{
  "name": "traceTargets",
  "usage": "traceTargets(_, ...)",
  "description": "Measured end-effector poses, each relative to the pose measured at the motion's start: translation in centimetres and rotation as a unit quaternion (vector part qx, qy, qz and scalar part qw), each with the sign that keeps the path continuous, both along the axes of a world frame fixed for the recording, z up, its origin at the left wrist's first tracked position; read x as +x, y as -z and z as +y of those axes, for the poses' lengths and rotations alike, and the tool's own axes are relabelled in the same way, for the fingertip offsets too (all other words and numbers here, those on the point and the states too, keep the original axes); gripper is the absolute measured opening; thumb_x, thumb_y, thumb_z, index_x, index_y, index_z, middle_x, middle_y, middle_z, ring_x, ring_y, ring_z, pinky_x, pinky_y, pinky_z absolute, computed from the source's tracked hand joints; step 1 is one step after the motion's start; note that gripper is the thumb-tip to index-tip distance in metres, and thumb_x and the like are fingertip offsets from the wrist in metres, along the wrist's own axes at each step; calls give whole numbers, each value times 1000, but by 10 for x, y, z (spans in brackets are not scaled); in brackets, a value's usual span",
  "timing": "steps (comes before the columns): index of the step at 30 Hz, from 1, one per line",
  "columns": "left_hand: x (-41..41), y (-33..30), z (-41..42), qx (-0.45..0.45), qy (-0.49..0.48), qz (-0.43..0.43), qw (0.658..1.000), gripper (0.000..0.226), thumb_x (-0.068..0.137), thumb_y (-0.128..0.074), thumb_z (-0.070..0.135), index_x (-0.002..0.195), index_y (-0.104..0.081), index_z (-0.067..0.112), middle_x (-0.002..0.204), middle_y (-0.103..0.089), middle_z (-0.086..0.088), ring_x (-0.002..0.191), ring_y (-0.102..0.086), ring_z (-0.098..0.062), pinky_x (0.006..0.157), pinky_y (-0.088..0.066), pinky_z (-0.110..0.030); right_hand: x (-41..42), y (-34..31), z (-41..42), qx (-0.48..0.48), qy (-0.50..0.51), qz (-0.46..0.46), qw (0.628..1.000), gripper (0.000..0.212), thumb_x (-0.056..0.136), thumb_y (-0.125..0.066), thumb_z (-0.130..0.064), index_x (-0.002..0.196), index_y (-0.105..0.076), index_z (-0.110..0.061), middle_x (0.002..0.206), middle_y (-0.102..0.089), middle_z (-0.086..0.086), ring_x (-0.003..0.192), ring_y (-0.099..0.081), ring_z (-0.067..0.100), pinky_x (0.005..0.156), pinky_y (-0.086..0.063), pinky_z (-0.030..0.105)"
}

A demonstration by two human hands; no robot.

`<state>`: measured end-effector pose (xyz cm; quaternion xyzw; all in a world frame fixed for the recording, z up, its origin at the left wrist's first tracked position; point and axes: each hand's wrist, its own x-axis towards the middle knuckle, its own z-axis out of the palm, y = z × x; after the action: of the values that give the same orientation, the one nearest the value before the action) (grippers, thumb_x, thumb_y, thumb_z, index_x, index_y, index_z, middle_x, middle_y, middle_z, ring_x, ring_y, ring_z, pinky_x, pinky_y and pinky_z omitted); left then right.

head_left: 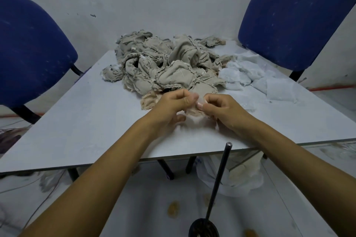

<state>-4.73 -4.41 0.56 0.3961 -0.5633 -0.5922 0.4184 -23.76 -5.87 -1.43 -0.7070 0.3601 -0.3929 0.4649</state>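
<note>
Grey table [86,121]: pale tuft [194,120] pinched between left grip [171,109], right grip [224,110].

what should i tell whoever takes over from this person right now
Left hand and right hand: both pinch one pale fluffy wad near the table's front edge.
Beige cloth pile lies behind the hands, white stuffing to its right.
Done: wad in hand. Left: probably the whole pile; no finished pieces show.
</note>
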Motion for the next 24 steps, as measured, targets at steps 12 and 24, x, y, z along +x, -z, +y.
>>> traceTargets(12, -16, 17, -5, -90, -179, -75, 977, 17, 89, -68, 5, 77, -57, 8, 64, -66, -3, 61, -66, -17, 57, -54, -33, -4, 1, -1, 24, -32, -61, 997, 18, 87, -74, -19, 78, -60, -12, 66, -50, 2, 59, -45, 12, 53, -40, 21)
traceTargets(24, -30, 25, 9, -259, -120, -155, 946, 13, 92, -63, 29, 89, -55, 19, 87, -58, 2, 83, -62, -23, 69, -58, -46, 2, 8, -3, -32, 181, -76, 980, 31, 88, -64, -2, 68, -43, -13, 73, -60, 21, 66, -62, 17, 53, -50, 28)
